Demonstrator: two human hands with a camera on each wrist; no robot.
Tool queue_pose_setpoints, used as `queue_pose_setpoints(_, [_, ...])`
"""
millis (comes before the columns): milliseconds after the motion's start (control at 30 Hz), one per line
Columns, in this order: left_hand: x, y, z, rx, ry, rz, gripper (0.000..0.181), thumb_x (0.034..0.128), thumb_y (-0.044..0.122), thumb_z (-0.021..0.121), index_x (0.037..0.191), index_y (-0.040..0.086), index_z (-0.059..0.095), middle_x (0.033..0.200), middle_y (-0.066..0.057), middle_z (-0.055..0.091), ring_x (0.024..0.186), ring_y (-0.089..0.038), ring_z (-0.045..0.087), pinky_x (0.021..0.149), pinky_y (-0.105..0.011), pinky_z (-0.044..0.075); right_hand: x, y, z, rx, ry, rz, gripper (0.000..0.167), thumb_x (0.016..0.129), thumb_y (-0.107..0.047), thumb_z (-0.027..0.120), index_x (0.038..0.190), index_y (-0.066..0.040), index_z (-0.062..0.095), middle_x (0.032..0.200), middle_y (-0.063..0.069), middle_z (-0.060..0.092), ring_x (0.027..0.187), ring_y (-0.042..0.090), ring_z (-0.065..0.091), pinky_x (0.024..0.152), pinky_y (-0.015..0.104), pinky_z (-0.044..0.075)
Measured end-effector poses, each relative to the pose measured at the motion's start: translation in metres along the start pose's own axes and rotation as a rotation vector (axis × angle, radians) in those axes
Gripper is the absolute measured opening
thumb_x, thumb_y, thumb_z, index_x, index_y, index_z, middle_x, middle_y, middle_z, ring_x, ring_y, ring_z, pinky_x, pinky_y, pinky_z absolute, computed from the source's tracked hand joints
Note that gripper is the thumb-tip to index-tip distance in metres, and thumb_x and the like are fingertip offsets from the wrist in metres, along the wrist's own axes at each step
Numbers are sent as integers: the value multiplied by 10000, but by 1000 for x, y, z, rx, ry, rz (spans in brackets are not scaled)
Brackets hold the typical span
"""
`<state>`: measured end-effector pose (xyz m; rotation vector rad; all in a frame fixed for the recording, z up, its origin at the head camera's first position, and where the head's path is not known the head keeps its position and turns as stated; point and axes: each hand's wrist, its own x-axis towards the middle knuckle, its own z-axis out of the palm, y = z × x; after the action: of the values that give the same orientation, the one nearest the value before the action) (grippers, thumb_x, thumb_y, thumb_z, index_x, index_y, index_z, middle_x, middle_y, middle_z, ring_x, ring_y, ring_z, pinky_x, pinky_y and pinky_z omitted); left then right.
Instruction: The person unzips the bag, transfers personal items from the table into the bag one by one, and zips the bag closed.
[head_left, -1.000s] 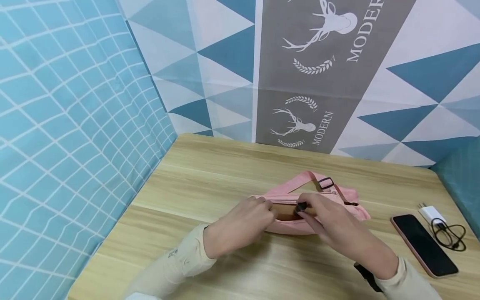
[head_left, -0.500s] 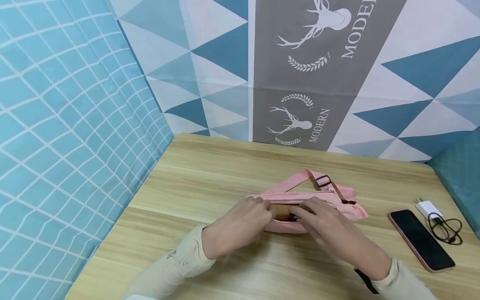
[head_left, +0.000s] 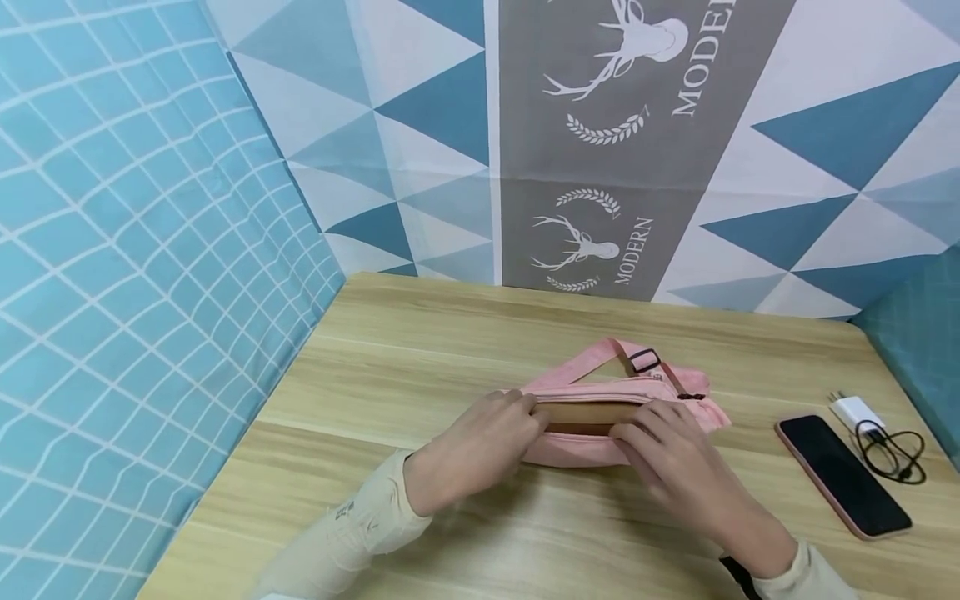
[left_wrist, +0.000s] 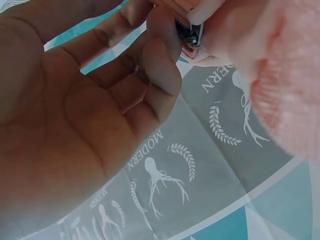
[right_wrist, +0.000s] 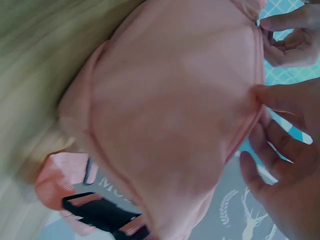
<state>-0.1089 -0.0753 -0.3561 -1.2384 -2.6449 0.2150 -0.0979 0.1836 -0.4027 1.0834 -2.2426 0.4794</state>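
Note:
A pink waist bag lies on the table with its long zipped mouth spread, showing a brown lining. My left hand holds the left end of the mouth. In the left wrist view its fingertips are by the metal zipper pull. My right hand is at the mouth's right part. The right wrist view shows its thumb on the outside of the bag's rim and the fingers behind it, pinching the edge. The bottom of the bag's inside is hidden from view.
To the right lie a phone in a pink case, a white charger plug and a looped black cable. The bag's strap with its buckle is spread behind it. Patterned cloth walls stand at the left and back.
My right hand held a small black object at the bag's mouth, lowered it inside, and now grips the rim further right without it. The left hand has stayed at the mouth's left end.

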Motion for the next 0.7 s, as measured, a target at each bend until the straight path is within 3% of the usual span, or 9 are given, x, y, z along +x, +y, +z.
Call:
queue_pose_setpoints(100, [0,0,1,-12,-6,1,186,838,22,713,990,130,708,894,-3,662,755,-150,600,653,-261,487,-4,1,-3,-1,17,-7,405,1086,-301,382,943,-99,702,925,4,643,896,246,556,805,410,411])
queue_pose_setpoints(367, [-2,-4,-5,-94,-17,-12,87,906,68,667,973,117,690,877,-11,619,757,-153,575,672,-277,499,-12,4,-2,6,-39,47,420,1084,-340,369,986,-93,693,979,41,639,947,268,543,863,436,401])
queue_pose_setpoints(467, [-4,-14,-9,-167,25,-28,58,903,96,675,951,110,645,845,-6,566,735,-148,537,643,-273,476,-14,4,1,5,-22,41,409,1085,-330,370,988,-88,685,988,54,630,932,272,535,852,446,399])
queue_pose_setpoints(567, [-8,-28,-10,-248,54,-65,169,862,138,737,982,94,626,863,-6,541,759,-156,519,666,-277,470,-15,5,2,8,-13,45,408,1085,-327,366,980,-91,681,991,53,623,932,279,529,861,463,393])
queue_pose_setpoints(700, [-16,-42,-2,-312,19,-118,285,817,209,796,1019,80,640,897,-12,578,809,-179,554,720,-304,495,-16,6,3,9,-36,62,411,1085,-336,361,982,-95,679,1011,57,623,958,298,533,883,491,385])
